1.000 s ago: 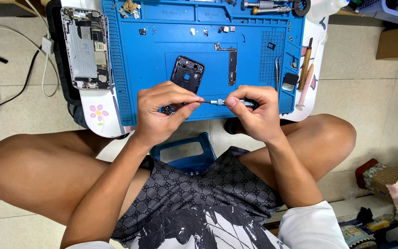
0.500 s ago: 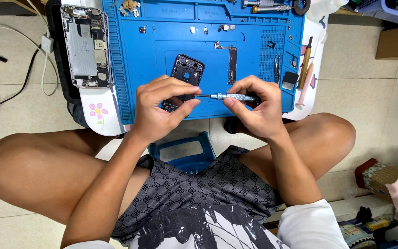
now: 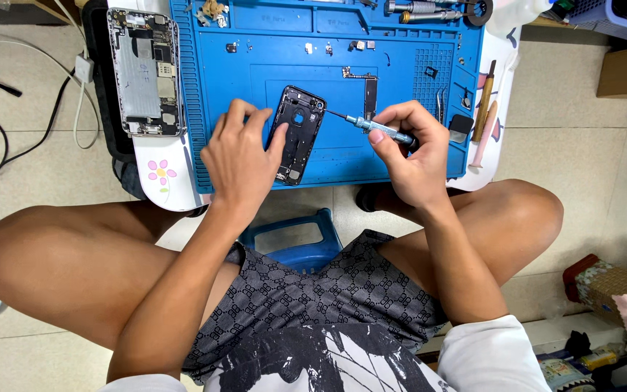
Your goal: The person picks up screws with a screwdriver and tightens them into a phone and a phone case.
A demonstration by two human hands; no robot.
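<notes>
Blue mat (image 3: 400,156) holds loose screws, small parts. Black phone shell (image 3: 297,134): gutted. L hand (image 3: 237,156) spread, steadying it; R hand (image 3: 411,149) pinches screwdriver (image 3: 379,129).

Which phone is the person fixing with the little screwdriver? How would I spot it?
Find the big blue mat on the low table. Near its middle lies a black phone shell, opened up, with the left hand steadying its side and the screwdriver in the right hand pointing at it. The other opened phone is silver and lies off the mat, to the left.
</notes>
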